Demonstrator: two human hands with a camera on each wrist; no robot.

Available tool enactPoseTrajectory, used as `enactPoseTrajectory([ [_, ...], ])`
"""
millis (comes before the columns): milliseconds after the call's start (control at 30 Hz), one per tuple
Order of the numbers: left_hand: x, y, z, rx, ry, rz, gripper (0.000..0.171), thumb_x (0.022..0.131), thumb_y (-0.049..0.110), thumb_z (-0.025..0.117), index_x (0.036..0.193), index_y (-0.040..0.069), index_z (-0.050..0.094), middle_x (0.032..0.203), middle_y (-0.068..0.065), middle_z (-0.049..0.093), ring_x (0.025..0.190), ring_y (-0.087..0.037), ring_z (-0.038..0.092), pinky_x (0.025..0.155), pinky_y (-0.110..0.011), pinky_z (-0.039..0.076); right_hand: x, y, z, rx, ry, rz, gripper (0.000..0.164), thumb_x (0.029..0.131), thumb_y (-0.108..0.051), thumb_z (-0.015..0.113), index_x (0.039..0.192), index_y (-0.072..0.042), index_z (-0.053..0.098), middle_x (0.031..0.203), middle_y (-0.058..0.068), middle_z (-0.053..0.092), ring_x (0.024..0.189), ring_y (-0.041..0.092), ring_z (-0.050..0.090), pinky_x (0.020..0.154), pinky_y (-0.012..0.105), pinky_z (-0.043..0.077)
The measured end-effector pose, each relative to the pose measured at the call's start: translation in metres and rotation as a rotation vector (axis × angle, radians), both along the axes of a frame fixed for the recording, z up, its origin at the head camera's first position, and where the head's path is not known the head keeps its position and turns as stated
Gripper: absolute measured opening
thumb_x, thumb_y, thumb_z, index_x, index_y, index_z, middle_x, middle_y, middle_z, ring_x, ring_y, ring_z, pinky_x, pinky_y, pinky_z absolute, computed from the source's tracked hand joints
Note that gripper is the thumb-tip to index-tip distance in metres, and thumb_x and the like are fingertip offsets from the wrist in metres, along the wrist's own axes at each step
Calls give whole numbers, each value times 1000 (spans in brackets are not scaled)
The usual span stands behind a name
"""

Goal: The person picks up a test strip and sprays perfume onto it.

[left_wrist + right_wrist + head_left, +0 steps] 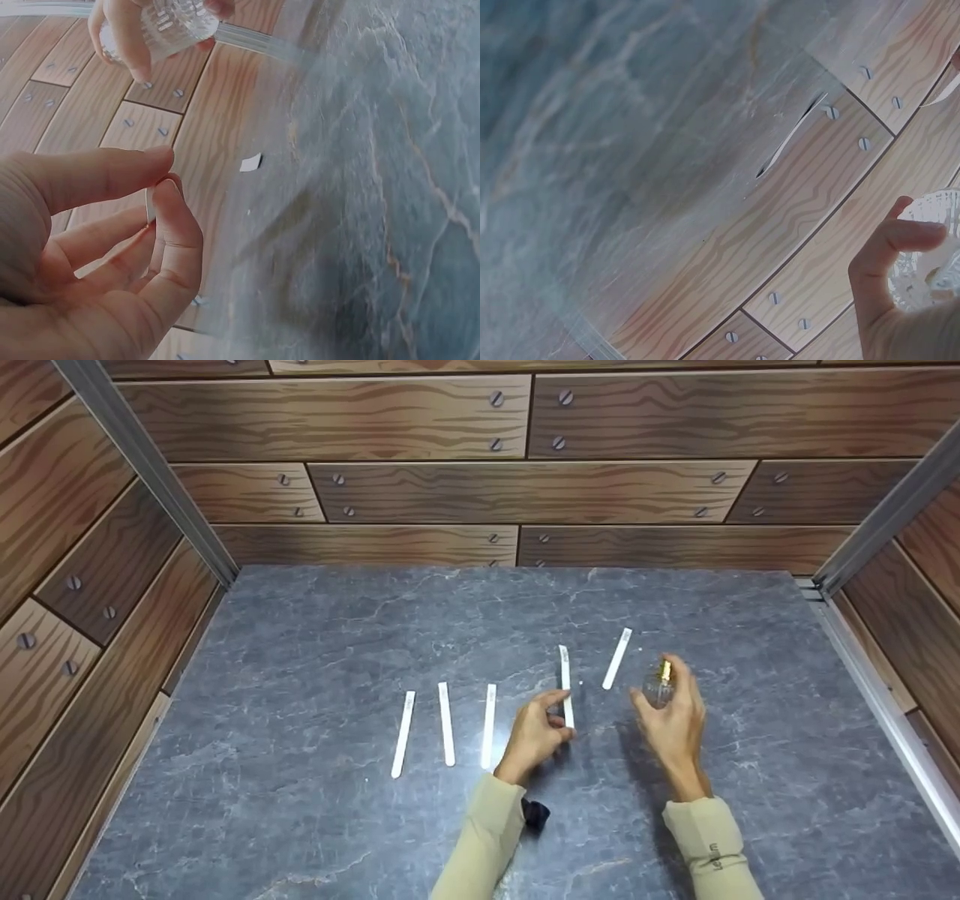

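Note:
My left hand (pixel 535 733) pinches a white paper test strip (pixel 566 671) near its lower end, between thumb and fingertips. The strip stands up from the hand, and in the left wrist view it shows only as a thin edge. To the right, my right hand (pixel 681 720) grips a clear ribbed glass perfume bottle (pixel 659 692) with a gold spray top (pixel 666 670). Its ribbed base (pixel 922 289) shows in the right wrist view. The bottle is apart from the held strip. Another white strip (pixel 617 658) lies on the table between the two hands, farther back.
Three more white strips lie left of my hands: one at the far left (pixel 403 735), a middle strip (pixel 446 724) and one near my left sleeve (pixel 488 727). A small black object (pixel 535 816) sits beside that sleeve. Wood-patterned walls (pixel 420 491) enclose the grey marbled table (pixel 300 660).

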State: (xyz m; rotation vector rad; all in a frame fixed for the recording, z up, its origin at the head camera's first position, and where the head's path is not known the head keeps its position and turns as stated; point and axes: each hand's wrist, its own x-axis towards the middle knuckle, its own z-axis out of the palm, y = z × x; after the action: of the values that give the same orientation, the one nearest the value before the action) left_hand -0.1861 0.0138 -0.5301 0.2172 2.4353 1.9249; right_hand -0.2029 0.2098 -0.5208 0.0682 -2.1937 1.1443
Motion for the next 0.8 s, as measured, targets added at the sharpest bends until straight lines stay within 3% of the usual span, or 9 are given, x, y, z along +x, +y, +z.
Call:
enactPoseTrajectory([
  [233,-6,-4,-2,8,-62,-1,57,76,-19,70,132,-6,63,131,-18,63,81,-21,71,56,-21,53,0,0,-1,-8,-3,14,61,74,7,81,130,2,57,113,31,62,103,49,60,85,63,46],
  [333,-9,-6,-5,16,-87,2,57,76,-20,70,132,-6,64,124,-16,66,76,-18,70,52,-20,51,0,0,-2,-10,3,18,61,74,8,81,130,3,56,110,32,61,101,49,59,85,64,47],
  [500,-12,-4,-6,32,-117,5,55,77,-21,70,129,-5,66,90,-13,73,59,-14,63,46,-19,47,1,0,0,-5,-4,6,62,74,6,82,130,2,57,112,31,62,102,49,60,85,66,46],
  [567,-14,-3,-5,32,-119,8,53,77,-20,71,127,-4,67,88,-13,74,58,-13,63,46,-20,47,1,1,1,-6,-6,4,62,74,6,82,130,2,57,114,31,62,103,49,60,86,65,46],
  [667,-17,-1,-4,21,-113,22,49,77,-18,72,124,-3,70,100,-11,75,64,-10,66,49,-20,50,1,3,1,-9,-5,6,61,74,6,83,130,3,58,115,31,63,104,48,60,87,62,46],
  [800,-21,1,-5,-1,-99,36,44,77,-17,72,119,-4,72,107,-11,74,75,-16,72,55,-20,53,2,4,-1,-9,-7,6,61,73,5,83,129,4,58,116,31,63,103,48,60,88,61,46],
])
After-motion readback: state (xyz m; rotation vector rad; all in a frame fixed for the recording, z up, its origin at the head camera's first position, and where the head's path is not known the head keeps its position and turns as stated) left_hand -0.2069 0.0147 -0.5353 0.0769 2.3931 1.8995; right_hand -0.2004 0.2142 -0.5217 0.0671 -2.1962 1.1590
